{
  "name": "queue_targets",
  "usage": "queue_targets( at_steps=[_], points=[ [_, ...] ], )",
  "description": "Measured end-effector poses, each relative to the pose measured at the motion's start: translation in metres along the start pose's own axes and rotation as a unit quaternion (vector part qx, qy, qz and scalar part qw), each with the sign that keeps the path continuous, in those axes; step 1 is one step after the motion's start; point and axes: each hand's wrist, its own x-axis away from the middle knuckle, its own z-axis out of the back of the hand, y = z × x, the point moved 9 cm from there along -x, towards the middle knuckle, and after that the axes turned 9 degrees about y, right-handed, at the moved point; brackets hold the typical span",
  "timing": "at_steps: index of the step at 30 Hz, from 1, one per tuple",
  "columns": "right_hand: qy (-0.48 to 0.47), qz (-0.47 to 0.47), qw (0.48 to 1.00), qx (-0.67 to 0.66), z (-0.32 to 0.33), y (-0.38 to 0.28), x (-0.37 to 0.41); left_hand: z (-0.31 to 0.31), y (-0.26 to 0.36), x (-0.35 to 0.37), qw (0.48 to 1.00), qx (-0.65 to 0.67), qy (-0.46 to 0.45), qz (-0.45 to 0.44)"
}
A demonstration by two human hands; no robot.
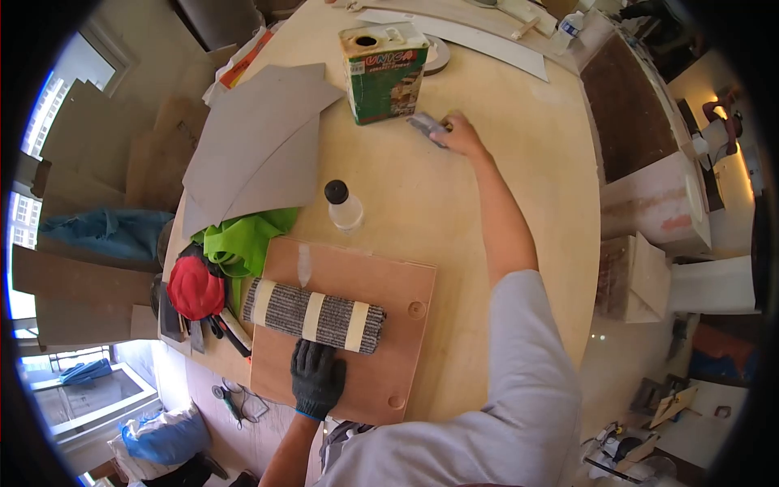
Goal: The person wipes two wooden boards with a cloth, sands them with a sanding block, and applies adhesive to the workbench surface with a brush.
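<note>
My left hand point(318, 380), in a dark knitted glove, lies on a reddish-brown board point(365, 394) at the near side of the table. Its fingertips meet the lower edge of a grey striped roll point(331, 318) bound with cream tape bands. Farther off, my bare right hand point(462, 136) is closed around a small grey object point(427, 128), blurred, just right of a green metal can point(383, 77). A clear bottle with a black cap point(345, 207) stands between the can and the board.
Grey sheets point(260, 138) cover the table's left side. Beside the board lie a green cloth point(243, 243), a red bundle point(195, 288) and hand tools. A tape roll point(438, 55), white strip point(479, 47) and small bottle point(570, 24) sit at the far end.
</note>
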Motion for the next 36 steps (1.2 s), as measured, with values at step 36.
queue_targets(
  at_steps=[36],
  points=[
    [0.616, 0.089, 0.638, -0.453, 0.344, -0.116, 0.181, 0.003, 0.008, 0.001, 1.0, -0.002, 0.008, -0.019]
  ],
)
